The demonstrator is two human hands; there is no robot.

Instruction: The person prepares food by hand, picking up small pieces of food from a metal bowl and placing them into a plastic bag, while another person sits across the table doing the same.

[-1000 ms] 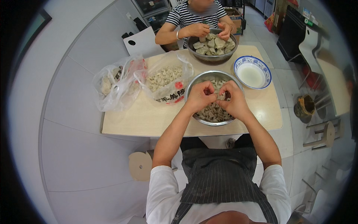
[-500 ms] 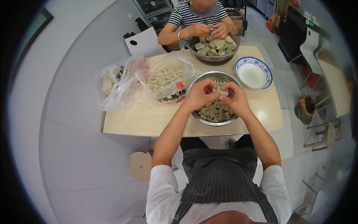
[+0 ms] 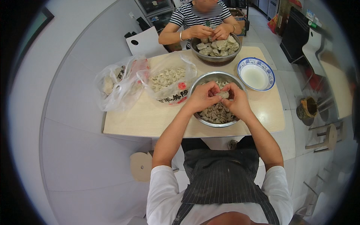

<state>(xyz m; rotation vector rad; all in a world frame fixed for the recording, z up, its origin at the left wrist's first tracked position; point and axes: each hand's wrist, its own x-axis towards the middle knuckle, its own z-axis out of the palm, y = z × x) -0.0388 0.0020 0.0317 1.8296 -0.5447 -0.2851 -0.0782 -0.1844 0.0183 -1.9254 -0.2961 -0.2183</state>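
Above a steel bowl (image 3: pixel 217 125), my left hand (image 3: pixel 203 97) and my right hand (image 3: pixel 238 102) meet with fingertips pinched together. Between them they hold a pale beige, bread-like piece (image 3: pixel 224 94), partly covered by the fingers. Small torn bits (image 3: pixel 215 114) of similar grey-beige stuff fill the bowl below. Left of it, an open clear plastic bag (image 3: pixel 189 69) contains many paler bits (image 3: pixel 167 78). To the right stands a white bowl with a blue patterned rim (image 3: pixel 270 71), with whitish liquid in it.
Across the pale wooden table (image 3: pixel 142 123), a person in a striped shirt (image 3: pixel 179 18) works with both hands over another metal bowl (image 3: pixel 213 60) of larger chunks (image 3: pixel 224 47). A second plastic bag (image 3: pixel 108 88) lies at the table's left. Stools (image 3: pixel 330 135) and a bin (image 3: pixel 308 108) stand to the right.
My fingers have shifted slightly around the piece, which now sits a little lower and is turned differently. The co-worker's hands have moved slightly over the far bowl.
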